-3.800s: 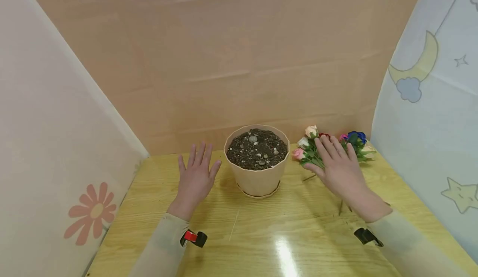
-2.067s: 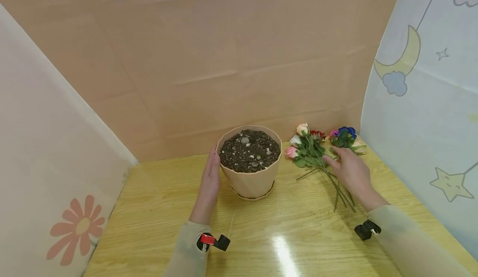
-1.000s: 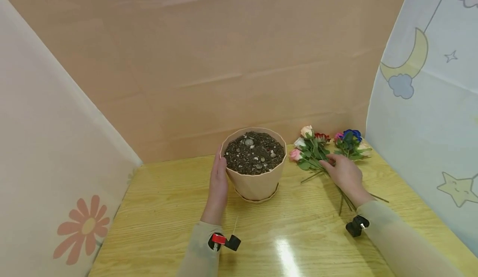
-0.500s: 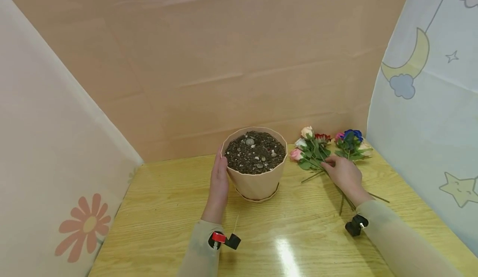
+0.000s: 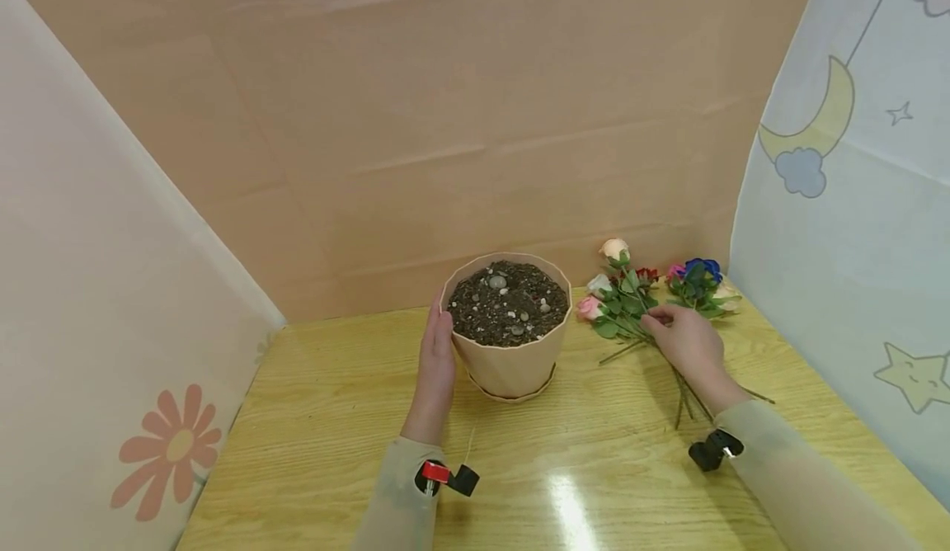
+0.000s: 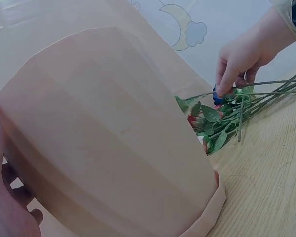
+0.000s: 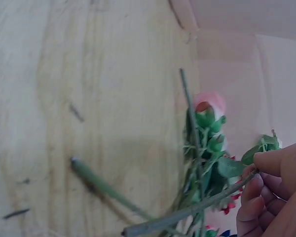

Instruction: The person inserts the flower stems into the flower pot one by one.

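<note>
A beige flowerpot (image 5: 500,368) filled with dark soil (image 5: 512,308) and pebbles stands on the table. My left hand (image 5: 435,359) rests against its left side, fingers lying up along the wall; the left wrist view shows the pot wall (image 6: 108,123) close up. To the right, my right hand (image 5: 687,346) pinches the green stem (image 7: 192,211) of a peach rose (image 5: 614,250) between thumb and fingers. That rose's head stands above the other flowers. Beneath it lie a pink rose (image 5: 590,308), a white rose (image 5: 599,285) and a red flower (image 5: 647,275).
Beside the right wall (image 5: 853,270) lies a second bunch with a blue flower (image 5: 703,269). Several loose stems (image 5: 680,402) stick out toward the front under my right wrist. A saucer (image 5: 512,400) sits under the pot. The brown backdrop (image 5: 445,163) rises behind.
Both hands were spread over the table at first. My left hand has moved onto the pot, my right hand down to the flowers, where it has pinched a stem and raised the peach rose slightly.
</note>
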